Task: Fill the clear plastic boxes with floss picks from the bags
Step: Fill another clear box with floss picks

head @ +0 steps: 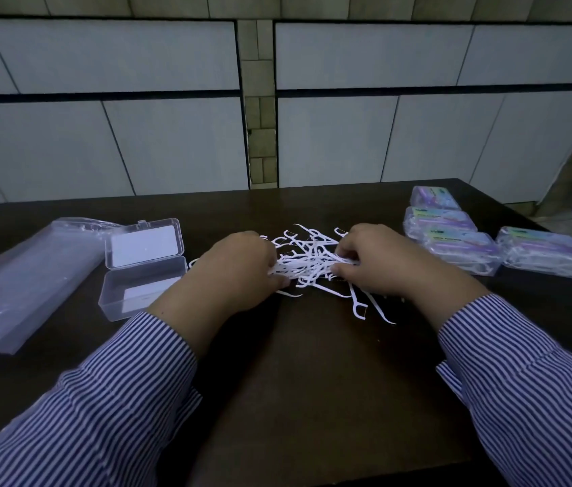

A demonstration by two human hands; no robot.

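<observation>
A loose heap of white floss picks (307,256) lies in the middle of the dark table (312,381). My left hand (242,272) and my right hand (379,261) press in from both sides, fingers curled around a bundle of the picks. A few stray picks (360,305) lie nearer to me. An open clear plastic box (142,270) sits to the left, its hinged lid (144,242) laid back; nothing shows inside it.
A long clear plastic package (21,279) lies at the far left. Several filled boxes with purple labels (460,240) are stacked at the right, one more (548,253) beside them. A tiled wall (260,100) rises behind the table.
</observation>
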